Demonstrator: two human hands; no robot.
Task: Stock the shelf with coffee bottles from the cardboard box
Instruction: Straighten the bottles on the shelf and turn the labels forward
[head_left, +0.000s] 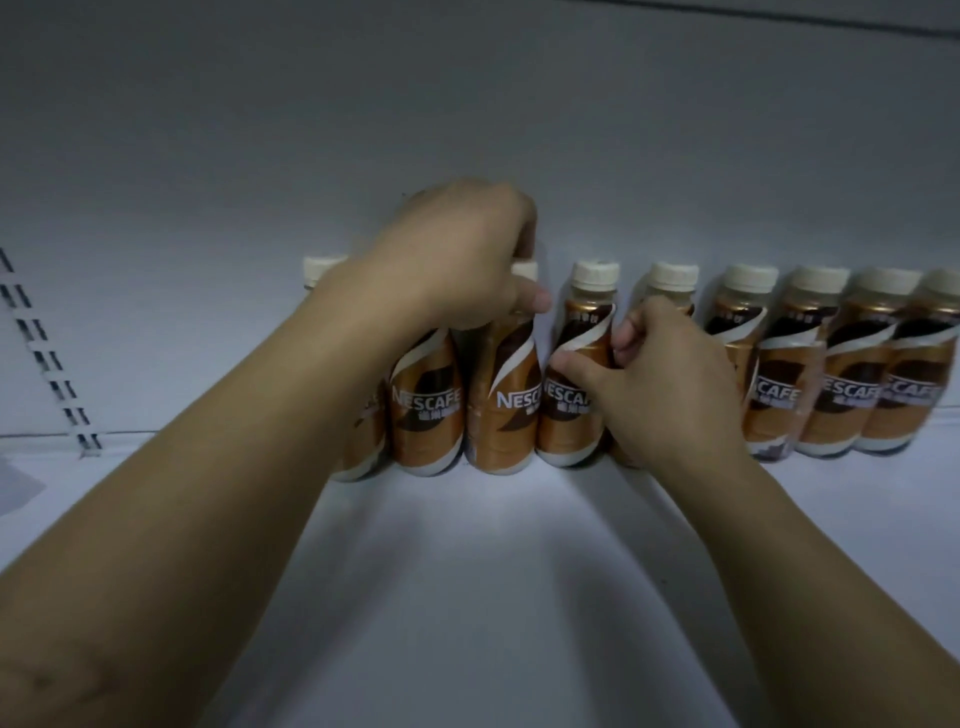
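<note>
Along the back of the shelf a row of coffee bottles is stood upright, labels out. The left grip is closed over the cap and neck of one bottle; the right grip is pinched on the shoulder of the neighbour bottle. Both should be nudged flush with the row, labels turned forward, bases kept flat so none is tipped.
</note>
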